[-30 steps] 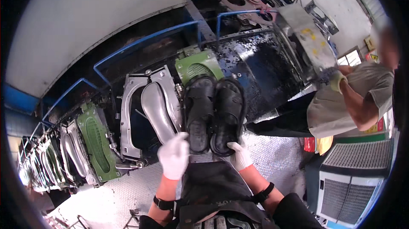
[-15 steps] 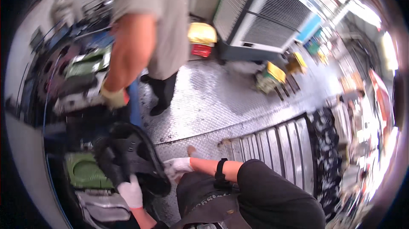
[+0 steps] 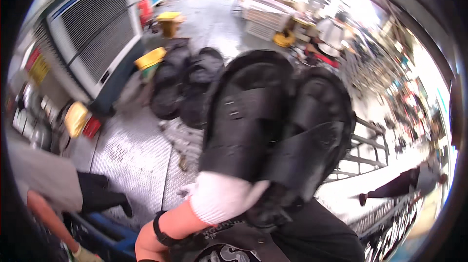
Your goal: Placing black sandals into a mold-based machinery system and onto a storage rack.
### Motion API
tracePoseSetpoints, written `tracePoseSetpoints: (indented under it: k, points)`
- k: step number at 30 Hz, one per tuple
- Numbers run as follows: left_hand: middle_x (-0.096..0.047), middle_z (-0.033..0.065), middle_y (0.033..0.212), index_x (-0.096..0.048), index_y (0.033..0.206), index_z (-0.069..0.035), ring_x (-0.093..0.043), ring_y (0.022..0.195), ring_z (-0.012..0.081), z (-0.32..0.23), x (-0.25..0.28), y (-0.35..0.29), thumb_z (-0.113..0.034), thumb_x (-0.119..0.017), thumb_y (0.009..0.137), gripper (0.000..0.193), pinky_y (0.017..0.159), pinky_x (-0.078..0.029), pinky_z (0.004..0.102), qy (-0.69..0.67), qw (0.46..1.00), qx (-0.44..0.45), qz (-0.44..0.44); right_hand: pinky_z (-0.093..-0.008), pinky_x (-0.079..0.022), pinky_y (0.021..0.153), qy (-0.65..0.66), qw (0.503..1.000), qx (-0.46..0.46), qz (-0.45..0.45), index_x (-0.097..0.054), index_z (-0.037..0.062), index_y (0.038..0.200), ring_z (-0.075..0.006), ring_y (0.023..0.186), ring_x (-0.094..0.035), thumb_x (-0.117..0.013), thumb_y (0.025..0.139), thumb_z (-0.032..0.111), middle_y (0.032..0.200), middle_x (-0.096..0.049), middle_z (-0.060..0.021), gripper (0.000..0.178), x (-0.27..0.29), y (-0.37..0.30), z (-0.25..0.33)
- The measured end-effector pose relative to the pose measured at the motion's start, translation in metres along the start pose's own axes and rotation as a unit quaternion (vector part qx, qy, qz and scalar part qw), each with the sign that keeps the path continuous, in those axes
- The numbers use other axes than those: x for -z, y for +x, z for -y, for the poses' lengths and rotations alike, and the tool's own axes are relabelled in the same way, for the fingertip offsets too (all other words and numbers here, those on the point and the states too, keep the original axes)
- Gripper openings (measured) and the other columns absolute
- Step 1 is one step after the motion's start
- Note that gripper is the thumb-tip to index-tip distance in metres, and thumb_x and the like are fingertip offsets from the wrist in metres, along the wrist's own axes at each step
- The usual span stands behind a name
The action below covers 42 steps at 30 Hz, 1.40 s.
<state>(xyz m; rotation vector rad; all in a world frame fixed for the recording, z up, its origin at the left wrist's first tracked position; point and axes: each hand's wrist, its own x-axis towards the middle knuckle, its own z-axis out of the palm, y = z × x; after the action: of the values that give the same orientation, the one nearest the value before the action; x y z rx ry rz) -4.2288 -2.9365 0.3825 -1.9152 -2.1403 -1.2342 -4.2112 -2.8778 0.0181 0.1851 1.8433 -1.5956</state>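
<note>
A pair of black moulded sandals (image 3: 273,130) fills the middle of the head view, held up close with the soles facing away and the straps toward me. My left hand (image 3: 222,196), in a white glove, is shut on their lower end; its forearm with a black wristband (image 3: 161,223) comes in from the lower left. My right hand does not show; the sandals hide whatever is behind them. My dark apron (image 3: 234,250) is at the bottom edge.
A co-worker in a grey shirt (image 3: 34,174) stands at the lower left, one gloved hand (image 3: 85,254) by a blue rail (image 3: 109,233). A large grey air cooler (image 3: 92,33), black sacks (image 3: 185,86), a yellow stool (image 3: 168,18), checker-plate floor (image 3: 131,150) and a metal railing (image 3: 365,150) surround me.
I have turned away from the row of moulds. The sandals have come off the mould and risen close to my face. My right hand has dropped out of sight.
</note>
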Motion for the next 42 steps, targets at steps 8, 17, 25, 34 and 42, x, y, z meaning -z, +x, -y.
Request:
tracePoseSetpoints:
  k: [8, 17, 25, 34, 42]
  points:
    - [-0.066, 0.0249, 0.092, -0.067, 0.095, 0.001, -0.065, 0.086, 0.0408, -0.173, -0.183, 0.167, -0.03, -0.05, 0.092, 0.035, 0.08, -0.052, 0.0479, -0.264, 0.913, -0.075, 0.302, -0.0337, -0.049, 0.083, 0.136, 0.979, -0.005, -0.15, -0.055, 0.0036, 0.127, -0.0172, 0.099, -0.059, -0.054, 0.088, 0.003, 0.11, -0.065, -0.0105, 0.04, 0.06, -0.112, -0.071]
    - [-0.068, 0.0248, 0.093, -0.07, 0.094, -0.002, -0.067, 0.085, 0.0397, -0.23, -0.42, 0.215, -0.029, -0.049, 0.09, 0.034, 0.079, -0.052, 0.0489, -0.264, 0.919, 0.045, 0.288, -0.0337, -0.048, 0.084, 0.217, 0.944, 0.016, -0.248, -0.054, 0.0035, 0.129, -0.0174, 0.101, -0.059, -0.055, 0.088, 0.005, 0.114, -0.065, -0.01, 0.041, 0.094, -0.186, -0.122]
    - [-0.067, 0.0253, 0.087, -0.07, 0.084, 0.0, -0.067, 0.085, 0.0372, -0.187, -0.365, 0.204, -0.023, -0.062, 0.071, 0.027, 0.072, -0.054, 0.0424, -0.264, 0.891, -0.035, 0.368, -0.0337, -0.047, 0.085, 0.2, 0.964, 0.036, -0.17, -0.054, 0.0034, 0.13, -0.0176, 0.102, -0.059, -0.057, 0.088, 0.007, 0.116, -0.064, -0.0096, 0.042, 0.101, -0.138, -0.089]
    - [-0.07, 0.013, 0.084, -0.067, 0.098, 0.003, -0.065, 0.075, 0.0191, 0.036, -0.167, 0.055, -0.03, -0.062, 0.086, 0.036, 0.069, -0.052, 0.0339, -0.46, 0.861, -0.15, 0.159, -0.0323, -0.044, 0.094, 0.073, 0.997, 0.023, -0.004, -0.047, 0.0033, 0.137, -0.0209, 0.115, -0.055, -0.055, 0.089, 0.003, 0.13, -0.057, -0.01, 0.049, 0.05, -0.015, 0.044]
    - [-0.066, 0.0216, 0.096, -0.065, 0.099, -0.004, -0.063, 0.091, 0.0387, 0.08, -0.012, -0.354, -0.04, -0.047, 0.086, 0.043, 0.083, -0.048, 0.045, -0.081, 0.796, 0.535, -0.27, -0.0323, -0.05, 0.083, -0.058, 0.972, -0.051, 0.221, -0.051, 0.0008, 0.131, -0.0204, 0.103, -0.061, -0.061, 0.09, 0.014, 0.122, -0.061, -0.0111, 0.044, -0.089, 0.12, 0.068]
